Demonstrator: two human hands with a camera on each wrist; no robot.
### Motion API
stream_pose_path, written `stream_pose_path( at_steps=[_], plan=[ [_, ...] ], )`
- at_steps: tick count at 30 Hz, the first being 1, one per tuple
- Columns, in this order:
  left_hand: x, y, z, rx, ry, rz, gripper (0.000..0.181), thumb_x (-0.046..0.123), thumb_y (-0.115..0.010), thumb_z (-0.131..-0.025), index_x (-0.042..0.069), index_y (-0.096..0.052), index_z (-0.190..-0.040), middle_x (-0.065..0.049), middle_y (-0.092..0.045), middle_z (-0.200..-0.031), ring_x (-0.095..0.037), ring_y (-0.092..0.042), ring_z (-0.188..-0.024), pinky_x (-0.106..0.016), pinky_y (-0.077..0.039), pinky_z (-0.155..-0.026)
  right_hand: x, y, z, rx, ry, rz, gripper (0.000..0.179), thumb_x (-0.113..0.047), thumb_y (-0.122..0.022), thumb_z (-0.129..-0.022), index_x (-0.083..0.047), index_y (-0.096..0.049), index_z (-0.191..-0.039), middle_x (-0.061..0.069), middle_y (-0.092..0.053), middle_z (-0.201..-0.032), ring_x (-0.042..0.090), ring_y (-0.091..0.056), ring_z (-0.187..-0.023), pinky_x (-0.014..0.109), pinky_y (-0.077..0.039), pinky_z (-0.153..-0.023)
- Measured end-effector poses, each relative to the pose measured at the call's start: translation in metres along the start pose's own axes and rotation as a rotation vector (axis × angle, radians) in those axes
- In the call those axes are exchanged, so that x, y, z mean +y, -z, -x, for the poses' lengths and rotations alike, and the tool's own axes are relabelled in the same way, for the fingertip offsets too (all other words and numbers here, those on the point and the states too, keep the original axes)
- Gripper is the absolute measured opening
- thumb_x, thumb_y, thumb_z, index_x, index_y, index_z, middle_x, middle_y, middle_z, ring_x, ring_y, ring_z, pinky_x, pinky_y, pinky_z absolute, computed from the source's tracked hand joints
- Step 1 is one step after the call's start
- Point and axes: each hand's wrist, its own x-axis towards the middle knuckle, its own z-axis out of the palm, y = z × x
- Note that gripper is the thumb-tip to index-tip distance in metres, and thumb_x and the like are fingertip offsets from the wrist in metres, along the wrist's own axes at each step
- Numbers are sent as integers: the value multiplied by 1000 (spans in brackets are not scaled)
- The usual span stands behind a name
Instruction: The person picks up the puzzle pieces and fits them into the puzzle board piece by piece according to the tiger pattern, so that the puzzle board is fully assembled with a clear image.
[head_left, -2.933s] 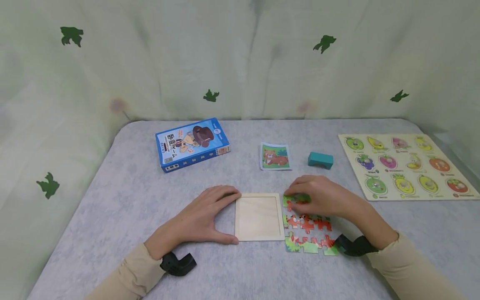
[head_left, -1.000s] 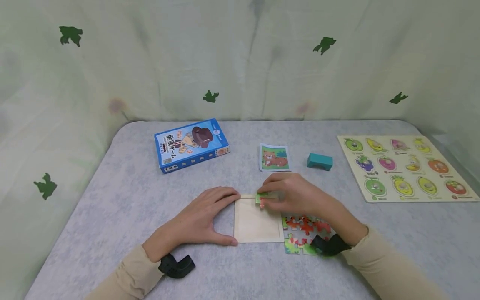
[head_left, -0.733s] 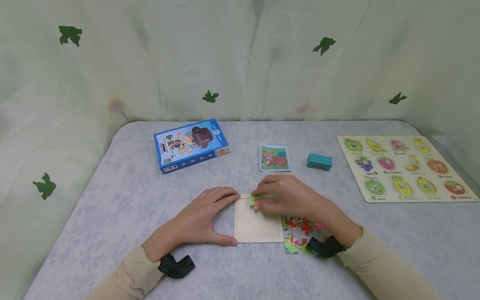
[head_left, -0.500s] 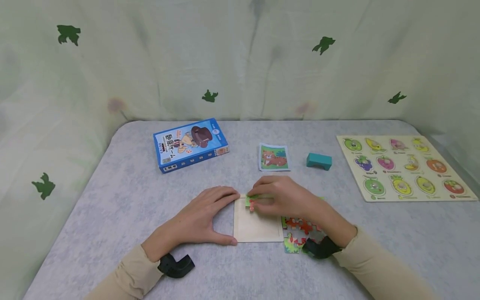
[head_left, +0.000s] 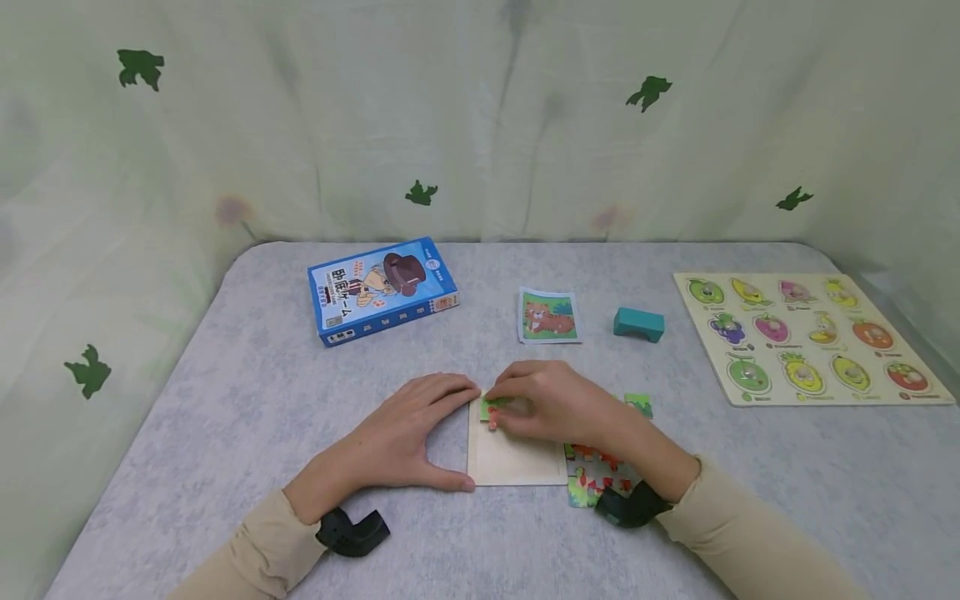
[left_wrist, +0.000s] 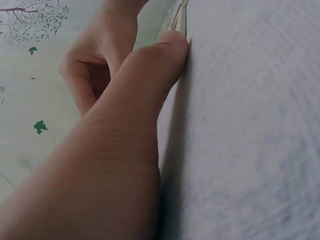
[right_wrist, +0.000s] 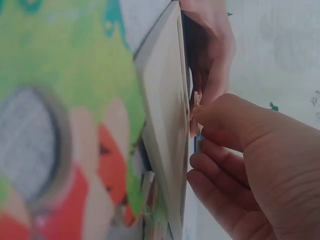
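On the bench (head_left: 247, 433), the right hand (head_left: 551, 404) pinches a piece (head_left: 486, 410) at its fingers' nine o'clock, seemingly above the tray (head_left: 517, 462) that the left hand's (head_left: 397, 433) spread fingers touch.

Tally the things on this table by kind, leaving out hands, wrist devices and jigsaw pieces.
Blue rectangular cardboard game box: 1
Rectangular animal picture card: 1
Teal arched block: 1
Cream rectangular fruit puzzle board: 1
Square pale wooden tray: 1
Total: 5

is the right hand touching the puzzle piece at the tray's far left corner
Touching: in the right wrist view, the right hand pinches the piece, with the thumb tip against it.
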Motion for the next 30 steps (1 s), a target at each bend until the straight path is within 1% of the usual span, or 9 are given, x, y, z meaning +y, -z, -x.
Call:
stream_pose_path(
  at_steps=[6,15,21,30],
  plan=[
    [0,0,0,-2,-1,0,105,83,-67,-77,16,-46,-155,4,-44,-157,-17,-38,-147,-47,-35,-121,-2,-2,-1,2,0,20,20,-23,-75,-94,-12,-80,-111,0,-74,-107,12,-70,-94,24,-58,-82],
    [0,0,0,0,1,2,105,84,-67,-77,17,-46,-156,5,-44,-157,-16,-38,-147,-46,-34,-121,-2,-5,0,8,36,55,17,-18,-76,-94,-11,-80,-108,2,-73,-107,15,-68,-98,26,-58,-82],
    [0,0,0,-13,13,6,105,84,-66,-77,18,-45,-156,5,-43,-157,-16,-37,-147,-47,-33,-122,-3,-5,1,2,25,62,18,-20,-75,-95,-12,-81,-110,2,-73,-108,15,-66,-99,25,-57,-82],
    [0,0,-1,-11,14,6,105,84,-66,-77,18,-46,-156,5,-44,-157,-16,-38,-147,-47,-34,-122,-2,-7,0,-6,23,83,18,-22,-75,-97,-13,-81,-110,1,-71,-108,14,-65,-98,24,-57,-83]
  ],
)
